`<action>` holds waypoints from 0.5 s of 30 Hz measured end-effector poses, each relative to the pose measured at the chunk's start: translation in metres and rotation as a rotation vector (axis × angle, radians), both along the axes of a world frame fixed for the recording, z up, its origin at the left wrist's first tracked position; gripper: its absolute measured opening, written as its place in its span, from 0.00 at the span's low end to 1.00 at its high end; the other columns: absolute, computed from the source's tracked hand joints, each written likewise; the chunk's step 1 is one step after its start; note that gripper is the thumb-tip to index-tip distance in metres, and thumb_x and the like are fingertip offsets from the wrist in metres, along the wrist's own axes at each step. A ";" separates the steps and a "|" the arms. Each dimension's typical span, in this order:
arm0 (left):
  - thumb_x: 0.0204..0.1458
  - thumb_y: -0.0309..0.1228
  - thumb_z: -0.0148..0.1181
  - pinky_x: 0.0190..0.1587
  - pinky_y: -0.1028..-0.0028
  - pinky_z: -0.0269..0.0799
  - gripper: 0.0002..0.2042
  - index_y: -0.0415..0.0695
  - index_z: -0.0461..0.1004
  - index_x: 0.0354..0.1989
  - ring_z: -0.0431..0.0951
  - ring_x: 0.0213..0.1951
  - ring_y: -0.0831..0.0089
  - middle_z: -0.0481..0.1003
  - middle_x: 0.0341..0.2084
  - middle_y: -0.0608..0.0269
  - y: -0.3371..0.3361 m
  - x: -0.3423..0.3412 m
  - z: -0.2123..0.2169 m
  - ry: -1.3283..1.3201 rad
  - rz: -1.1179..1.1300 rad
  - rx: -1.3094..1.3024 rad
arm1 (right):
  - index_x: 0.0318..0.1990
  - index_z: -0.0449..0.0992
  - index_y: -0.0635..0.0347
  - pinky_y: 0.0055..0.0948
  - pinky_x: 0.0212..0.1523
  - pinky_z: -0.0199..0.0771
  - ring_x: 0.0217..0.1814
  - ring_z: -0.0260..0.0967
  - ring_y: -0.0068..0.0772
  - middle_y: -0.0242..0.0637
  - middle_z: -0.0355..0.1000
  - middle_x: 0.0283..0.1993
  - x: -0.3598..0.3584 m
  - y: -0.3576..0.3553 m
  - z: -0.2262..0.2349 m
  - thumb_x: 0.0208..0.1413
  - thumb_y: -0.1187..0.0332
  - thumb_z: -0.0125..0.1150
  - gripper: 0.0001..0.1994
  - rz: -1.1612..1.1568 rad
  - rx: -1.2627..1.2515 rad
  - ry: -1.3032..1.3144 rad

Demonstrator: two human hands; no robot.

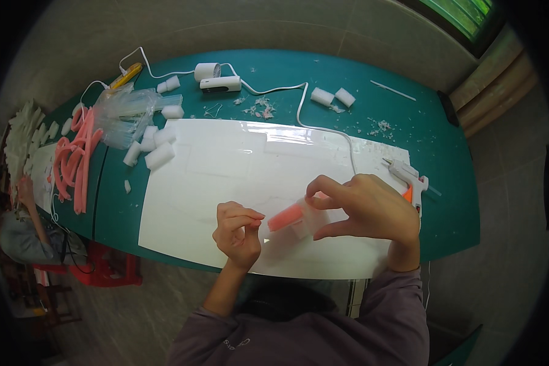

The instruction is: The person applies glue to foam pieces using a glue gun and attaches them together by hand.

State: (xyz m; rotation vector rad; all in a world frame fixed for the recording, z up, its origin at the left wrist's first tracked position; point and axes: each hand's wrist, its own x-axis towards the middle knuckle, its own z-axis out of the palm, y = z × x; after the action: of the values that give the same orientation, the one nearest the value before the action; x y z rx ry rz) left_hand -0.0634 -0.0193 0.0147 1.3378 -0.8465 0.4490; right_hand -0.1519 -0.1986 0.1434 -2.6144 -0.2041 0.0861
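Observation:
My right hand [366, 210] grips a white foam block [310, 218] with a pink foam strip [285, 217] laid along it, held just above a large white sheet [207, 201]. Thumb and fingers wrap the block's right end. My left hand [238, 230] is curled at the strip's left end, its fingertips pinching or pressing the end of the piece. Both hands meet over the sheet's near edge.
A white glue gun [409, 175] lies at the sheet's right, its cord [302, 110] running back across the green table [451, 207]. White foam blocks [158, 155], a clear plastic bag [128, 113], pink foam strips [76, 161] lie at the left. A person [21, 226] sits far left.

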 end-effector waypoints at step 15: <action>0.49 0.25 0.54 0.41 0.69 0.60 0.04 0.44 0.65 0.28 0.63 0.28 0.74 0.74 0.22 0.62 0.002 0.000 -0.005 0.095 -0.066 0.093 | 0.39 0.64 0.54 0.26 0.17 0.59 0.15 0.65 0.34 0.34 0.73 0.25 0.000 -0.001 0.003 0.36 0.58 0.69 0.24 -0.006 -0.010 0.050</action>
State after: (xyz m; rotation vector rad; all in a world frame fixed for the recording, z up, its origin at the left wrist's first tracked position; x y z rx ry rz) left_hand -0.0631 -0.0176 0.0102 1.4012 -0.8380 0.2956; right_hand -0.1516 -0.1996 0.1460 -2.6197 -0.1787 0.1500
